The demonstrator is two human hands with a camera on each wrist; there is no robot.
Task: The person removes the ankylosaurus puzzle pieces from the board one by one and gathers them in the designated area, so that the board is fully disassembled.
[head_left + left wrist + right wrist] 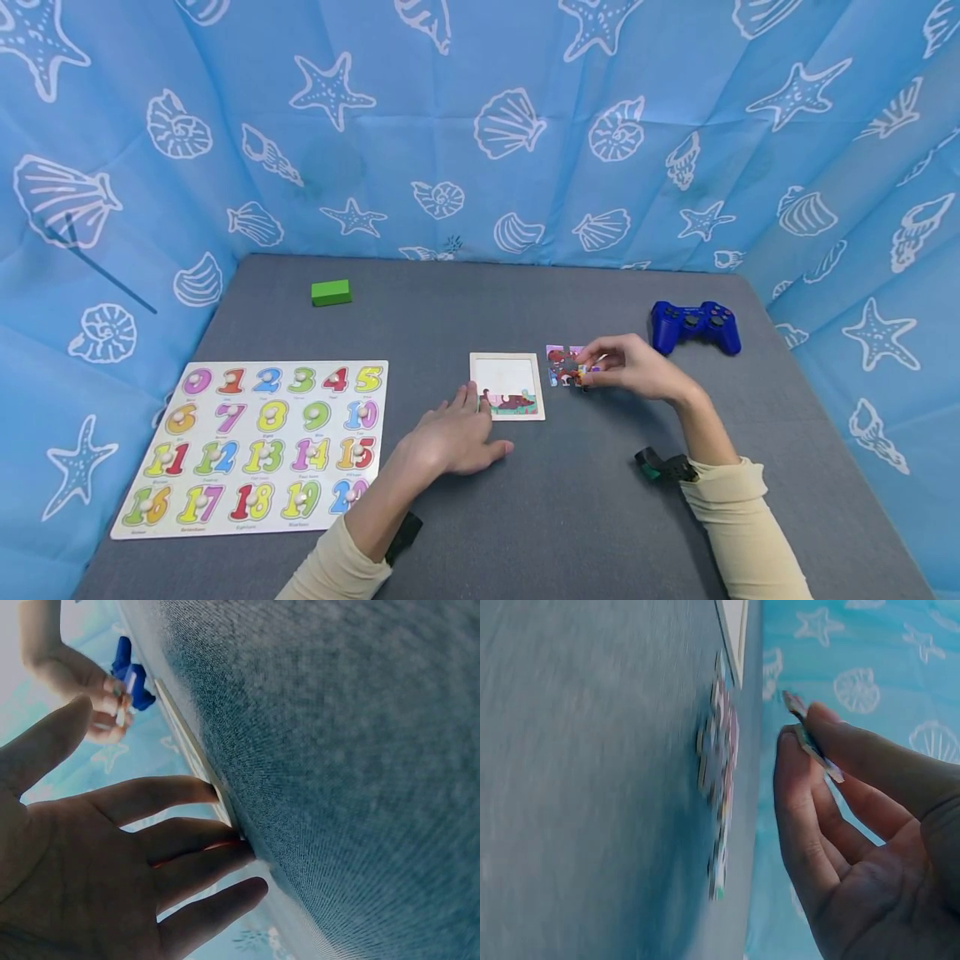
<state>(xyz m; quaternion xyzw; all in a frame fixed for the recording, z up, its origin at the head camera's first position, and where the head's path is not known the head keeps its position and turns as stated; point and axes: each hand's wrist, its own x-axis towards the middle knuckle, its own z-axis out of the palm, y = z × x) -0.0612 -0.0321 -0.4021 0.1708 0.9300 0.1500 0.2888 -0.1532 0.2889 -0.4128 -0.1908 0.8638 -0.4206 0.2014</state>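
Observation:
My left hand (459, 435) lies beside a small square puzzle tray (506, 375), its extended fingers right at the tray's left rim. In the left wrist view those fingertips (202, 790) meet the tray's thin edge. Joined picture pieces (517, 403) fill the tray's lower strip; above them the pale base is bare. To the tray's right, my right hand (636, 367) is over a cluster of loose puzzle pieces (558, 367). Between thumb and index finger it pinches one puzzle piece (816, 750), held tilted above the table, as the right wrist view shows.
A white number board (251, 400) with knobbed numerals lies at the left. At the back left is a green block (331, 292). A blue game controller (696, 325) sits behind my right hand. Blue patterned curtains (450, 150) border the grey table (570, 500).

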